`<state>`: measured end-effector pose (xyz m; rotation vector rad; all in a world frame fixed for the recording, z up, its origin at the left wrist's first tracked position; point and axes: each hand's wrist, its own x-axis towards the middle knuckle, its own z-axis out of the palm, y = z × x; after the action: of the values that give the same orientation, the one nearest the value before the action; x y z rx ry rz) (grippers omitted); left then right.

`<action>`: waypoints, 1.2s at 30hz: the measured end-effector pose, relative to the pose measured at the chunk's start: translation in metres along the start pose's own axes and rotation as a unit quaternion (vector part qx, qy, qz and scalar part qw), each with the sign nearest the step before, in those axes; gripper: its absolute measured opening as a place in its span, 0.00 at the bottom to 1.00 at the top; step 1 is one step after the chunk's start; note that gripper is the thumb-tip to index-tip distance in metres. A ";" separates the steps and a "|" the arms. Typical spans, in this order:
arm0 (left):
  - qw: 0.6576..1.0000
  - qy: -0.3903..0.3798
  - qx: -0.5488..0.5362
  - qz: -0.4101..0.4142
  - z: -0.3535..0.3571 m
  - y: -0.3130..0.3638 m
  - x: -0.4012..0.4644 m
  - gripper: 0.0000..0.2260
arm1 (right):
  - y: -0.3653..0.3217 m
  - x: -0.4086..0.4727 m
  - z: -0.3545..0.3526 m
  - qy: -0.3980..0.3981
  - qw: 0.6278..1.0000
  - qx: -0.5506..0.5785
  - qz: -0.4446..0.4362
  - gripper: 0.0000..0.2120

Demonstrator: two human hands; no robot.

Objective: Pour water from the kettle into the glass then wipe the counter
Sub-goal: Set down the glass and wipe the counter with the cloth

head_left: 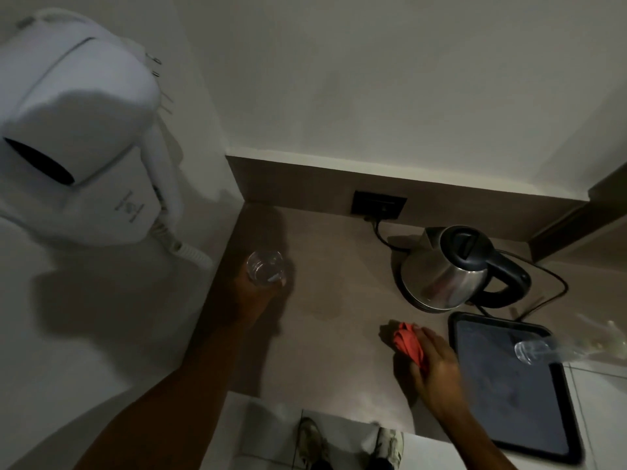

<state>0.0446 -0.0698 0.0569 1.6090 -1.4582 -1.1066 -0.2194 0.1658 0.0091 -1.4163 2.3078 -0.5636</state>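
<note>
My left hand (252, 293) grips a clear glass (265, 272) near the counter's left edge; whether its base touches the counter I cannot tell. Water shows in the glass. My right hand (437, 366) presses a crumpled red cloth (407, 344) onto the brown counter (339, 300), left of the tray. The steel kettle (448, 269) with a black lid and handle stands on its base at the back right, apart from both hands. A faint wet mark lies on the counter between glass and cloth.
A dark tray (509, 395) lies at the right with a second glass (529, 351) on its side. A wall socket (378, 204) holds the kettle's cord. A white wall-mounted hair dryer (78, 130) hangs at the left. My shoes (349, 442) show below the counter's front edge.
</note>
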 end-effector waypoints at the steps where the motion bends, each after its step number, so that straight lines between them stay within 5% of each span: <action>1: 1.000 0.010 0.004 -0.003 -0.001 -0.002 0.004 0.31 | -0.004 0.001 0.006 -0.004 1.000 0.001 0.001 0.29; 10: 0.999 0.049 -0.010 -0.008 0.002 -0.013 0.037 0.29 | -0.013 0.002 0.035 0.005 0.997 -0.073 0.000 0.32; 20: 0.999 0.034 -0.005 0.015 -0.001 -0.025 0.065 0.28 | -0.025 0.004 0.054 -0.061 0.990 -0.088 0.092 0.37; 26: 1.000 -0.021 0.002 -0.004 -0.006 -0.049 0.058 0.39 | -0.027 0.029 0.058 -0.079 0.989 -0.112 0.053 0.36; 31: 0.951 -0.013 0.300 0.078 -0.023 -0.107 0.002 0.36 | -0.042 0.075 0.062 -0.081 0.991 -0.104 0.023 0.37; 36: 0.908 -0.093 0.388 0.130 -0.047 -0.155 -0.021 0.40 | -0.061 0.142 0.074 -0.084 0.992 -0.094 0.022 0.32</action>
<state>0.1497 -0.0308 -0.0619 1.7502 -2.3622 -0.5448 -0.1964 0.0028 -0.0370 -1.4317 2.2978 -0.2077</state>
